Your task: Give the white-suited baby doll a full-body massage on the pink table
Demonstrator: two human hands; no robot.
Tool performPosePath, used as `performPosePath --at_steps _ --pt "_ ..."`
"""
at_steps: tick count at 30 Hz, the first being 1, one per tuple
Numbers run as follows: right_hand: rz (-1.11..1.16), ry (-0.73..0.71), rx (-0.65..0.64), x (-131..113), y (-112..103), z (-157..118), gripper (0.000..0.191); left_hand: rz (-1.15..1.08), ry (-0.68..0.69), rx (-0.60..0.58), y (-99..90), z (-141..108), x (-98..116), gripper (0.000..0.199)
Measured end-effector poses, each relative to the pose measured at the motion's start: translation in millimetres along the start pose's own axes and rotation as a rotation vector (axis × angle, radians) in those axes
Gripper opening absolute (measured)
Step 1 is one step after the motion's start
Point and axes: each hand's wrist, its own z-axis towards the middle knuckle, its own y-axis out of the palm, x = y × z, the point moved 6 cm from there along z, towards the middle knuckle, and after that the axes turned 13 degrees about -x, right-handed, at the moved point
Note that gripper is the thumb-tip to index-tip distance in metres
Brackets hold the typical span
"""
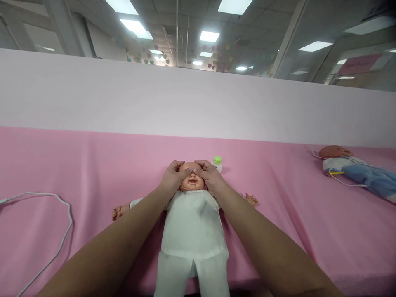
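A baby doll (194, 231) in white clothes lies on its back in front of me, head away from me and arms out to the sides. My left hand (172, 176) cups one side of its head, the thumb across the eye area. On the other side my right hand (210, 175) mirrors it, and both thumbs nearly meet above the nose. The doll's mouth shows below the thumbs, while its eyes are covered. Just behind my right hand stands a small white bottle with a green cap (218, 161).
A pink sheet (123, 159) covers the surface under the doll. A white cable (68, 214) curves over it at the left. Far right lies another doll (363, 171) in blue and white with thin tubing. Behind runs a low white wall (198, 103) with glass above.
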Motion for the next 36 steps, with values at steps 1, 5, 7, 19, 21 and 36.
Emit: performPosePath --at_steps 1,5,7,19,21,36 --pt "-0.004 -0.007 -0.003 0.7 0.3 1.0 0.058 -0.002 -0.007 -0.003 0.7 0.4 0.3 0.055" --pt "-0.013 -0.015 0.041 4.9 -2.8 5.4 0.052 0.003 -0.007 0.044 0.6 3.3 1.7 0.043" --pt "-0.003 -0.017 0.066 6.4 -5.6 7.3 0.050 -0.015 -0.010 0.075 -0.3 5.1 0.6 0.037" --pt "-0.019 0.101 -0.170 1.4 -15.0 -1.1 0.060 -0.083 -0.004 -0.152 0.5 -4.0 15.3 0.047" --pt "-0.129 0.117 -0.250 -6.7 -12.5 -8.4 0.076 -0.043 -0.003 -0.278 1.1 -10.6 24.4 0.061" --pt "-0.529 0.020 -0.051 -11.4 -20.9 -3.9 0.102 0.424 0.048 -0.012 -16.2 -2.3 17.9 0.080"
